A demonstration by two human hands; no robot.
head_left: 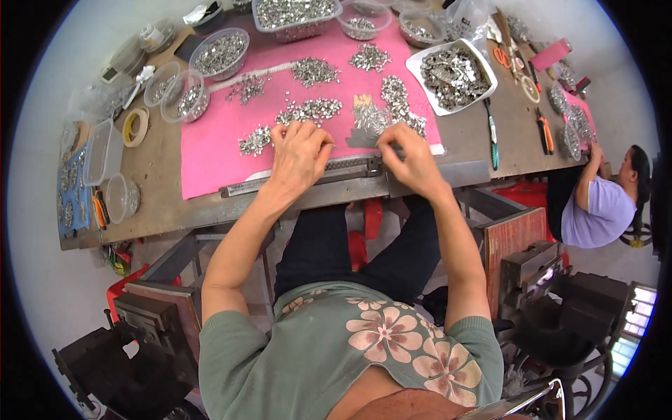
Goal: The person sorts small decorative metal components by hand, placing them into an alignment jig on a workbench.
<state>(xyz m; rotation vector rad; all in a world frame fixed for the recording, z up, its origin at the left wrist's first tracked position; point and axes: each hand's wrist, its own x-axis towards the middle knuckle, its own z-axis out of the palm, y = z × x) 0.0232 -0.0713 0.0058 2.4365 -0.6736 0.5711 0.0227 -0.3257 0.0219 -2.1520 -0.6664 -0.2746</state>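
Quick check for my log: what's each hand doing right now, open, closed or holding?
Left hand: closed in a pinch; anything held is too small to make out.
Right hand: fingers curled; grip cannot be told.

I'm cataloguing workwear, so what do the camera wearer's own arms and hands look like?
The left hand and right hand are gloveless, the forearms uncovered. Short, grey-green sleeves end above the elbows, matching the flower-printed shirt.
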